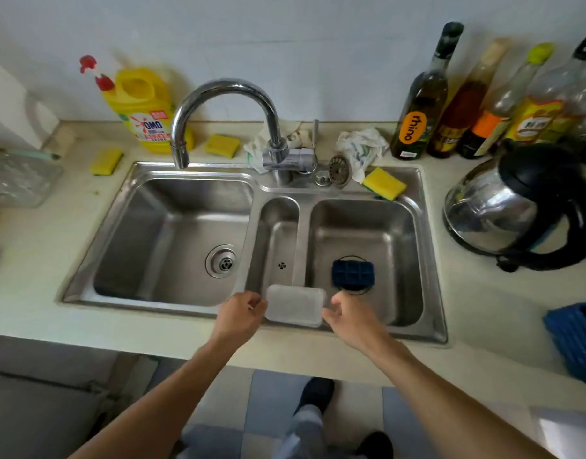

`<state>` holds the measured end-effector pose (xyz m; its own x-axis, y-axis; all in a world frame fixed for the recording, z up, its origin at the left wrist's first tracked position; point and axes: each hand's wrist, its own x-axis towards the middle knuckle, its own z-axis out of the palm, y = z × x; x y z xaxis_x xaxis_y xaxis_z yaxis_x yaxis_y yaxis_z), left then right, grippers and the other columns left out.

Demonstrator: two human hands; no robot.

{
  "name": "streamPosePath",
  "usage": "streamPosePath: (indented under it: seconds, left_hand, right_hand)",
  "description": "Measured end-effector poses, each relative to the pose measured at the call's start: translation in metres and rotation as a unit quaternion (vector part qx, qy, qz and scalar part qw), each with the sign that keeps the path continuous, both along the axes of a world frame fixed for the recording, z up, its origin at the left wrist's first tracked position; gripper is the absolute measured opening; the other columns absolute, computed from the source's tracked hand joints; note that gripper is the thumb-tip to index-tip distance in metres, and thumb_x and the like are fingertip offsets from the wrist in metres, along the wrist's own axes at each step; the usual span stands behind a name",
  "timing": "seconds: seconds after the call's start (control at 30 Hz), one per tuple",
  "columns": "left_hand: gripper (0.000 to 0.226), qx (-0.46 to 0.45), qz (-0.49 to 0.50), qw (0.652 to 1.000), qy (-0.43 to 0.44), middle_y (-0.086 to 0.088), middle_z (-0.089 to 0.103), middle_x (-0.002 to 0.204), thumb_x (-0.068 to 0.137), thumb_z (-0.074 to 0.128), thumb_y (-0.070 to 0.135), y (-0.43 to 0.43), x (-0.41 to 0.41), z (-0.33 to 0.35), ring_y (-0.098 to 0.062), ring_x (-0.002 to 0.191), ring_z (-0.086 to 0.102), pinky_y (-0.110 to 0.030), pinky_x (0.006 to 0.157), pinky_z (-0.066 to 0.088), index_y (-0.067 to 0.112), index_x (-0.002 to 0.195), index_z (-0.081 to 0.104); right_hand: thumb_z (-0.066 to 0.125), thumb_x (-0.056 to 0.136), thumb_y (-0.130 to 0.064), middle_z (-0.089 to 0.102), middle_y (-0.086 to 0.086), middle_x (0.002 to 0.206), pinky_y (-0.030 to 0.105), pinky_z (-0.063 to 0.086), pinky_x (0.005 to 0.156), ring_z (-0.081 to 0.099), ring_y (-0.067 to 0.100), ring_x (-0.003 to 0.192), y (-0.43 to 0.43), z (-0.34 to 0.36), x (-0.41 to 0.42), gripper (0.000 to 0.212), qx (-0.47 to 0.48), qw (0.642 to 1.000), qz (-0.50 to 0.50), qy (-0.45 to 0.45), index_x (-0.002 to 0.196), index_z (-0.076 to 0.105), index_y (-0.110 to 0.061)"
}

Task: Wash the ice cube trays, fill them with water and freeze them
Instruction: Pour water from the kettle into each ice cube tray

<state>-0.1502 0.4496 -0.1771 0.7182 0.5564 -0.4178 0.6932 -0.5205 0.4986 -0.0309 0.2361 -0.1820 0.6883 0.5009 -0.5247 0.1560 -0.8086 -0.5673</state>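
A: Where's the white tray (294, 304)?
B: Over the sink (159, 167) front rim, long axis left-right. Left hand (243, 313) and right hand (346, 314) each pinch a short end. The faucet (218, 91) spout lies far-left of it, so the left hand is nearer.
A: Counts?
B: One white tray, one blue tray (352, 272) in the right basin, three sponges (384, 183).

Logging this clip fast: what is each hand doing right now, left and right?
Left hand: holds the left end of the clear ice cube tray.
Right hand: holds the tray's right end.
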Motion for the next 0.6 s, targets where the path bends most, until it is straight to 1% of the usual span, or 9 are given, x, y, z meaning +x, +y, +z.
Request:
streamPosePath:
  seconds: [0.07, 0.13, 0.17, 0.2, 0.27, 0.37, 0.47, 0.53, 0.6]
  left_hand:
    - [0.020, -0.006, -0.003, 1.000, -0.013, 0.005, 0.070, 0.085, 0.097, 0.062, 0.030, -0.005, -0.003, -0.001, -0.013, 0.078, 0.064, -0.020, 0.062, 0.042, 0.016, 0.103, 0.074]
    - [0.022, -0.012, -0.001, 1.000, -0.012, 0.004, 0.072, 0.087, 0.098, 0.060, 0.033, -0.009, -0.004, -0.002, -0.015, 0.082, 0.067, -0.024, 0.068, 0.046, 0.017, 0.101, 0.074]
    - [0.023, -0.013, -0.001, 1.000, -0.008, 0.003, 0.073, 0.088, 0.098, 0.059, 0.034, -0.011, -0.003, -0.002, -0.015, 0.082, 0.067, -0.025, 0.069, 0.047, 0.017, 0.101, 0.074]
    - [0.023, -0.012, -0.001, 1.000, -0.004, 0.003, 0.072, 0.088, 0.098, 0.058, 0.035, -0.013, -0.003, -0.001, -0.012, 0.079, 0.066, -0.025, 0.067, 0.046, 0.018, 0.101, 0.075]
    - [0.022, -0.008, 0.008, 1.000, -0.005, 0.007, 0.070, 0.085, 0.098, 0.059, 0.035, -0.015, -0.002, 0.000, -0.005, 0.074, 0.062, -0.022, 0.062, 0.044, 0.019, 0.099, 0.074]
    - [0.012, -0.010, 0.033, 0.999, -0.020, 0.013, 0.065, 0.082, 0.097, 0.062, 0.034, -0.015, 0.000, 0.002, -0.001, 0.073, 0.059, -0.015, 0.059, 0.039, 0.024, 0.092, 0.065]
    - [0.017, -0.029, 0.041, 0.998, -0.033, 0.010, 0.064, 0.077, 0.095, 0.066, 0.030, -0.013, 0.009, 0.009, -0.008, 0.071, 0.061, -0.016, 0.056, 0.039, 0.025, 0.082, 0.056]
    - [0.014, -0.067, 0.032, 0.997, -0.030, 0.003, 0.068, 0.077, 0.095, 0.067, 0.027, -0.013, 0.024, 0.017, -0.013, 0.069, 0.066, -0.023, 0.060, 0.050, 0.022, 0.085, 0.058]
    - [0.011, -0.106, 0.029, 0.993, -0.036, 0.001, 0.072, 0.079, 0.094, 0.067, 0.025, -0.015, 0.047, 0.025, -0.012, 0.066, 0.071, -0.028, 0.060, 0.054, 0.019, 0.091, 0.059]
  right_hand:
    - [0.055, 0.102, -0.039, 0.067, -0.004, 0.098, 0.027, 0.053, 0.071, 0.064, 0.010, 0.085, 0.004, -0.001, -0.006, 0.034, -0.001, 1.000, 0.018, -0.012, 0.126, 0.059, -0.016]
    - [0.056, 0.102, -0.038, 0.065, -0.008, 0.091, 0.019, 0.047, 0.060, 0.062, 0.004, 0.076, 0.007, 0.000, -0.010, 0.028, 0.002, 0.999, 0.028, -0.023, 0.121, 0.062, -0.018]
    - [0.057, 0.102, -0.038, 0.065, -0.008, 0.089, 0.019, 0.046, 0.057, 0.062, 0.003, 0.074, 0.009, 0.001, -0.011, 0.026, 0.001, 0.999, 0.032, -0.025, 0.117, 0.062, -0.018]
    - [0.057, 0.101, -0.038, 0.066, -0.007, 0.089, 0.021, 0.049, 0.059, 0.064, 0.005, 0.075, 0.010, 0.002, -0.012, 0.025, 0.001, 0.999, 0.034, -0.024, 0.114, 0.063, -0.018]
    - [0.057, 0.101, -0.038, 0.069, -0.002, 0.092, 0.030, 0.058, 0.069, 0.067, 0.011, 0.079, 0.011, 0.005, -0.013, 0.024, 0.004, 0.999, 0.033, -0.020, 0.110, 0.062, -0.017]
    - [0.056, 0.101, -0.038, 0.069, -0.002, 0.093, 0.035, 0.058, 0.075, 0.066, 0.013, 0.082, 0.010, 0.006, -0.012, 0.022, 0.027, 0.999, 0.009, -0.019, 0.108, 0.061, -0.018]
    - [0.057, 0.100, -0.038, 0.066, -0.009, 0.091, 0.025, 0.054, 0.070, 0.063, 0.005, 0.081, 0.008, 0.008, -0.004, 0.016, 0.048, 0.998, -0.021, -0.029, 0.104, 0.060, -0.024]
    - [0.059, 0.100, -0.036, 0.065, -0.014, 0.087, 0.013, 0.046, 0.061, 0.062, 0.000, 0.076, 0.004, 0.010, 0.008, 0.008, 0.064, 0.996, -0.053, -0.032, 0.095, 0.057, -0.030]
    - [0.061, 0.100, -0.033, 0.065, -0.016, 0.083, 0.010, 0.044, 0.056, 0.063, -0.001, 0.072, 0.000, 0.012, 0.026, 0.012, 0.082, 0.991, -0.098, -0.031, 0.089, 0.055, -0.034]
